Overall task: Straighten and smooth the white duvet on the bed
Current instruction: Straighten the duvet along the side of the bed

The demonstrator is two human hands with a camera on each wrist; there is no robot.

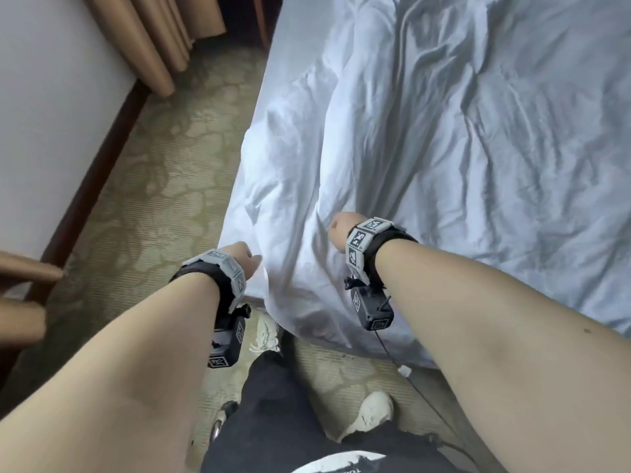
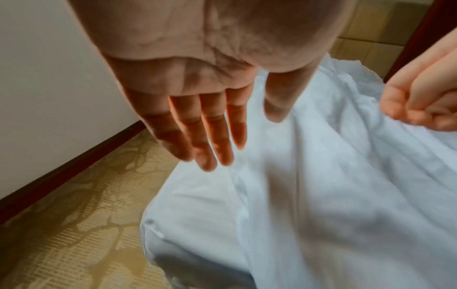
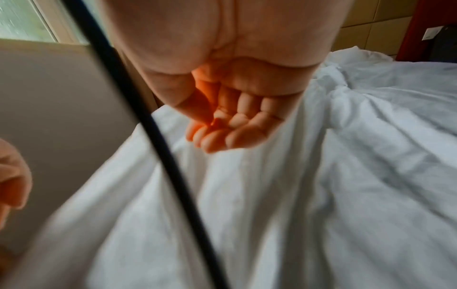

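The white duvet (image 1: 426,138) was spread over the bed, wrinkled throughout, with a long raised fold running away from the foot corner. Its near edge was draped over the foot of the bed and hung toward the patterned carpet (image 1: 160,186).

The left hand (image 2: 197,109) was held at the corner of the duvet nearest the wall. In the left wrist view its fingers (image 2: 210,136) were extended straight and close together, with the thumb apart from them; nothing was gripped. Whether the fingertips touched the fabric could not be told, as the cloth beneath them was blurred.

The right hand (image 3: 235,121) was positioned on the duvet, just beside the left hand and further onto the bed. In the right wrist view its fingers (image 3: 222,136) were curled inward toward the palm. In the left wrist view a bunched fold of the duvet was seen directly under the curled fingers, drawn taut from them, so a pinch on the fabric was indicated.

A dark baseboard (image 1: 88,186) ran along the wall beside the carpet, and tan curtains (image 1: 150,39) hung beyond the duvet's far left edge. A black cable (image 3: 153,148) crossed the right wrist view in front of the duvet.
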